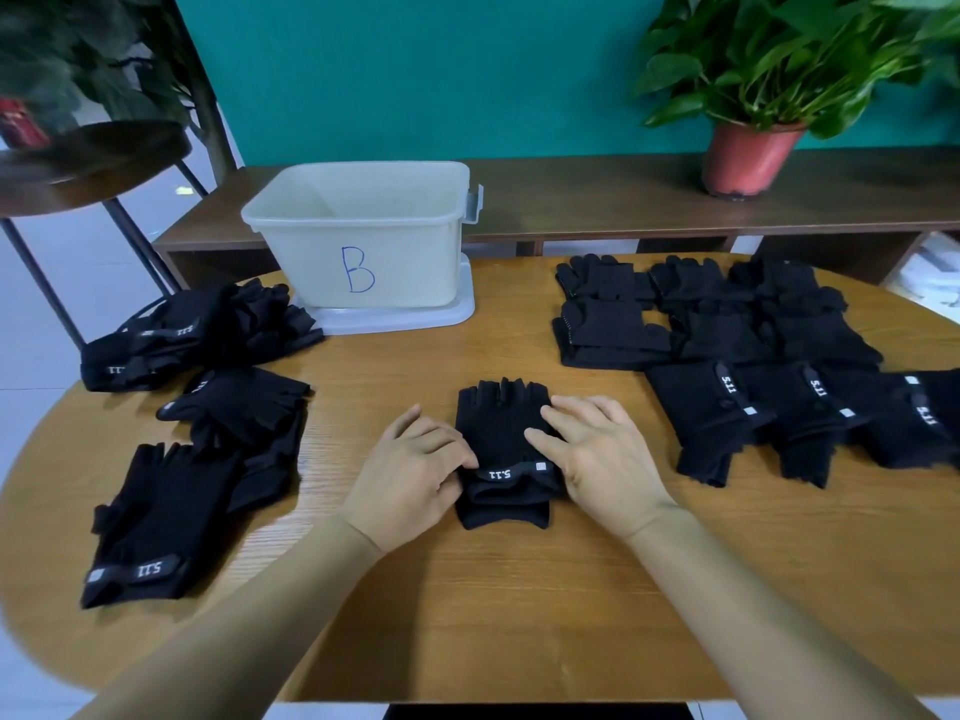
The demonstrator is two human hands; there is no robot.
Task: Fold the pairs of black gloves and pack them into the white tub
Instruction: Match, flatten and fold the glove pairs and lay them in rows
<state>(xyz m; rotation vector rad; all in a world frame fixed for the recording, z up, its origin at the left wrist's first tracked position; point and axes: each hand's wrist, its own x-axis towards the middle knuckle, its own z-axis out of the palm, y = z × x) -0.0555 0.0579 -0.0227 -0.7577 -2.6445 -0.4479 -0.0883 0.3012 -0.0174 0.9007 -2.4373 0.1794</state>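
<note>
Bright, even indoor light falls softly from above, leaving only faint shadows on the wooden surface (467, 605), which carries a mild sheen. The black gloves (727, 330) swallow detail, their folds barely readable. Wide-angle distortion bows the surface's near edge. The far-left plant (78, 59) is smeared with blur; the far-right plant (779, 59) looks sharper.

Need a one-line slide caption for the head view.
Left hand pinches the cuff of a glove pair while right hand presses it flat; white tub stands behind.
</note>
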